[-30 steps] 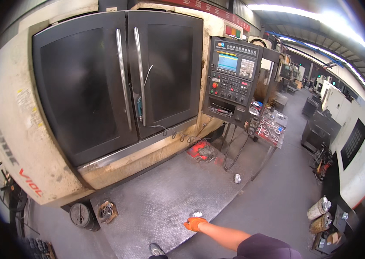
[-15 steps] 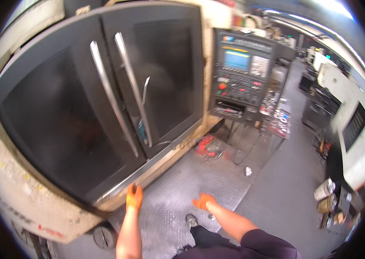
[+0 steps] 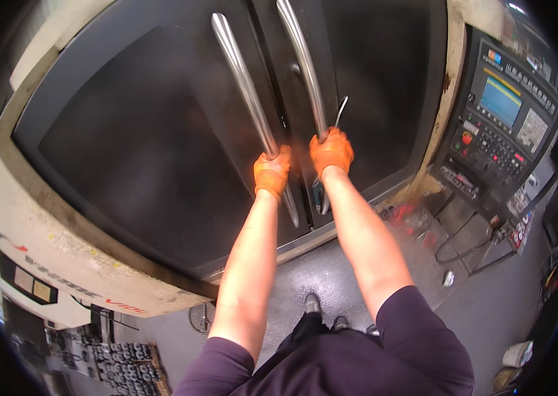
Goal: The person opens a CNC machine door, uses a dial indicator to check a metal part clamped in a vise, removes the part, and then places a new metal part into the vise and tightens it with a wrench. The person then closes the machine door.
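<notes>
Both of my hands wear orange gloves and grip the long metal handles of a machine's two dark doors. My left hand [image 3: 272, 173] is wrapped round the lower part of the left door handle [image 3: 244, 82]. Round the right door handle [image 3: 304, 63] closes my right hand [image 3: 331, 152], also low down. Between the handles runs the seam where the left door [image 3: 140, 138] and the right door [image 3: 384, 79] meet, and the doors look closed. Just below my right hand, a small teal and dark object [image 3: 318, 196] hangs by the right handle, partly hidden.
A control panel [image 3: 500, 122] with a lit screen and buttons stands right of the doors. Red items [image 3: 405, 218] lie on the floor beneath it. A can [image 3: 448, 278] is on the floor at the right. Racks of dark parts [image 3: 127, 366] stand at lower left.
Both hands have risen from low in front of the machine and taken hold of the door handles. The view has shifted closer to the doors and turned left.
</notes>
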The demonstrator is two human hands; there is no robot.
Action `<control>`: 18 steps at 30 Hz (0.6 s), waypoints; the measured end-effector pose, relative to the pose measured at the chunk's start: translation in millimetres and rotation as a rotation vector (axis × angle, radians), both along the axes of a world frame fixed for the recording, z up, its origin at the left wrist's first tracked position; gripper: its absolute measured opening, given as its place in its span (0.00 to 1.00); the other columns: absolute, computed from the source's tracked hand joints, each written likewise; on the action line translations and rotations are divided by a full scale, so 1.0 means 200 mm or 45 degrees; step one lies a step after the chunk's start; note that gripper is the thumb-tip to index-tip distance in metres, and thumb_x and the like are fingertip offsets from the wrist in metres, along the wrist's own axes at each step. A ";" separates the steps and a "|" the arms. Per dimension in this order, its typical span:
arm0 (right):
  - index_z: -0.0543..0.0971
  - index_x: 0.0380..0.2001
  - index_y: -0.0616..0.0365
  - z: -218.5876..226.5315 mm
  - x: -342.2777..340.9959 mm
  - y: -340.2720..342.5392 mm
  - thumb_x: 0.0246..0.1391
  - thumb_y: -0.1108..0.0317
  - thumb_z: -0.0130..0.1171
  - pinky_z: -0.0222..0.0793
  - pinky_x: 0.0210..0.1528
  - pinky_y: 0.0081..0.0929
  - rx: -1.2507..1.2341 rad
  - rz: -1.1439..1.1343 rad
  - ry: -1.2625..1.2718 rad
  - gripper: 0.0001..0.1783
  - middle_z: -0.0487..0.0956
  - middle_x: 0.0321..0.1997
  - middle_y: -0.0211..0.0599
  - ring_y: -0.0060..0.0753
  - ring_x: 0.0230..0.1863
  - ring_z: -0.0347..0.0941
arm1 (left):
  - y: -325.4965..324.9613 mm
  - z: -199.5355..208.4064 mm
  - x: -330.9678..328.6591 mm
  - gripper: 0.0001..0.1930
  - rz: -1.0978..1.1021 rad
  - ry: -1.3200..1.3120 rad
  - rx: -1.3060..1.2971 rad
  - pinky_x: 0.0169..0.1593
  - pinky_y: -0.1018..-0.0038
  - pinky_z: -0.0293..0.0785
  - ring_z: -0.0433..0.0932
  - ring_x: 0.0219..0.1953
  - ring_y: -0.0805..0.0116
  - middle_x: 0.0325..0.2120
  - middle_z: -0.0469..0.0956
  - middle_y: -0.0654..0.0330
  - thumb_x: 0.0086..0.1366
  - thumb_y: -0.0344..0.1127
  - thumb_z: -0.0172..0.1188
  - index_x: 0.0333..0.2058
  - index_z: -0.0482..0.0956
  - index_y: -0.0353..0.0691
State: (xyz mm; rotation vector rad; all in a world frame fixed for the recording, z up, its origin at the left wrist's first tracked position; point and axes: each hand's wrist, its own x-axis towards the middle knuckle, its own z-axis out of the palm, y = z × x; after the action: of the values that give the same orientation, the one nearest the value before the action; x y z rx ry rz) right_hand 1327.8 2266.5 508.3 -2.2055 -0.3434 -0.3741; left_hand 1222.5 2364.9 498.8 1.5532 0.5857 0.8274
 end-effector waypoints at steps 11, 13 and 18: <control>0.81 0.43 0.55 -0.10 0.23 -0.05 0.44 0.54 0.64 0.71 0.52 0.45 -0.208 -0.188 -0.401 0.23 0.79 0.47 0.42 0.50 0.51 0.74 | 0.08 0.02 -0.13 0.15 -0.243 0.099 -0.039 0.30 0.76 0.69 0.73 0.22 0.78 0.16 0.76 0.65 0.64 0.40 0.62 0.21 0.79 0.37; 0.80 0.46 0.52 -0.10 0.32 -0.11 0.47 0.51 0.63 0.69 0.54 0.46 -0.258 -0.209 -0.360 0.25 0.77 0.50 0.42 0.49 0.54 0.72 | 0.16 -0.02 -0.20 0.14 -0.296 0.079 -0.044 0.31 0.76 0.70 0.74 0.23 0.78 0.17 0.77 0.64 0.64 0.39 0.63 0.23 0.80 0.36; 0.80 0.46 0.53 0.02 0.61 -0.30 0.48 0.50 0.62 0.72 0.55 0.46 -0.314 -0.393 -0.183 0.25 0.79 0.50 0.46 0.52 0.54 0.74 | 0.31 -0.03 -0.40 0.09 -0.219 0.014 -0.018 0.32 0.74 0.75 0.78 0.25 0.74 0.21 0.77 0.62 0.64 0.34 0.64 0.28 0.80 0.35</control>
State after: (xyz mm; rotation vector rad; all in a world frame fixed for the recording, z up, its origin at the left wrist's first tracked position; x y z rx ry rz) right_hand 1449.1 2205.6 511.5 -2.4862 -0.1291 -0.6922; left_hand 1143.0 2427.4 492.8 1.5719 0.4580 0.6835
